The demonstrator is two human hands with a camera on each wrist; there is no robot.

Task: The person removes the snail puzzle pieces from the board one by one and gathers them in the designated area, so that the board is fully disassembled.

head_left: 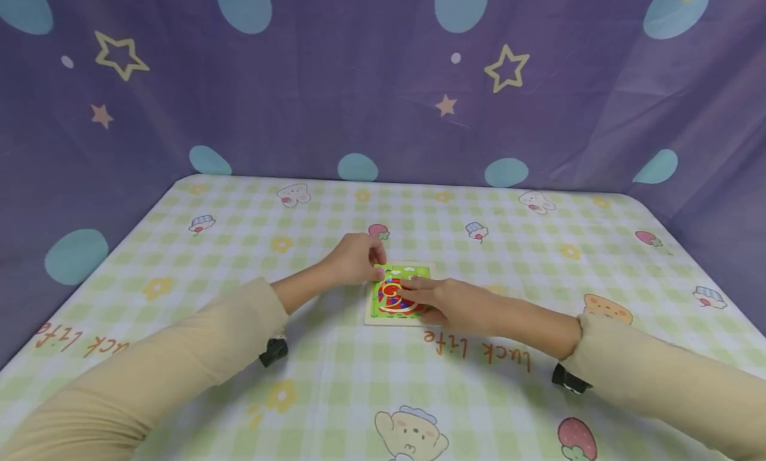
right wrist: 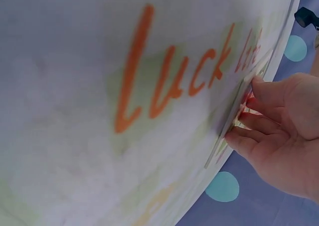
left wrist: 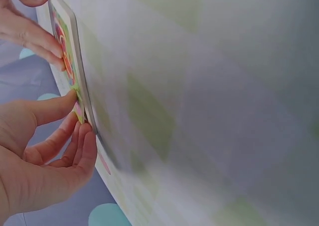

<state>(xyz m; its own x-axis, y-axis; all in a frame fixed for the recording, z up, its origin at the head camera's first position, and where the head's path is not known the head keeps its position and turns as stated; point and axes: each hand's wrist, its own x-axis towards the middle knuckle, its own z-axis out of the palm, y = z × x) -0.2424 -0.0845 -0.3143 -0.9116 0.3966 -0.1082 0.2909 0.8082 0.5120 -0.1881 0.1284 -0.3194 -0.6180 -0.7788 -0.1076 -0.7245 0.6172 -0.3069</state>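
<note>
A small square jigsaw puzzle with a pale wooden rim lies on the table, showing a red and blue shape with a yellow spiral on green. At its far left corner, my left hand pinches a green and yellow puzzle piece between thumb and fingers. That piece tilts up from the board in the left wrist view. My right hand rests its extended fingers on the picture from the right, covering part of it. In the right wrist view, the right fingertips meet the board near its edge.
A green and white checked tablecloth with cartoon prints and lettering covers the table. Behind it hangs a purple curtain with stars and blue ovals. Dark wrist devices show under both beige sleeves.
</note>
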